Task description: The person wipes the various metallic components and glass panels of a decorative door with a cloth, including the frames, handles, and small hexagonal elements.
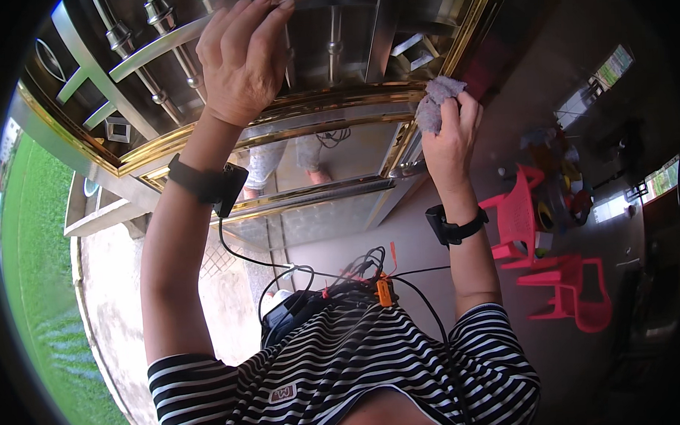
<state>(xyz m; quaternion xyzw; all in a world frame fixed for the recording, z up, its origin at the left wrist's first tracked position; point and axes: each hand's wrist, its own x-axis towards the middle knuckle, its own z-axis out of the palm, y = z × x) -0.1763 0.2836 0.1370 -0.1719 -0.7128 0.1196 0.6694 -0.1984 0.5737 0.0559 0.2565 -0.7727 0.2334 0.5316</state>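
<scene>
A door with a silver metal grille (334,44) and gold-coloured trim (313,97) fills the upper middle. My left hand (241,62) reaches up against the grille, its fingers stretched out and slightly bent near the top edge of the picture; what lies under the fingertips is partly hidden. At the door's right edge, my right hand (451,137) holds a crumpled grey cloth (439,100), pinched between thumb and fingers against the gold trim. Black straps with small devices circle both wrists.
Red plastic chairs (514,214) stand on the indoor floor at right, beside a cluttered pile of items (567,182). Black cables (304,270) hang from my left wrist and gather at my waist with an orange clip (385,292). Green grass (39,283) lies outside at left, past a pale paved ledge (118,295).
</scene>
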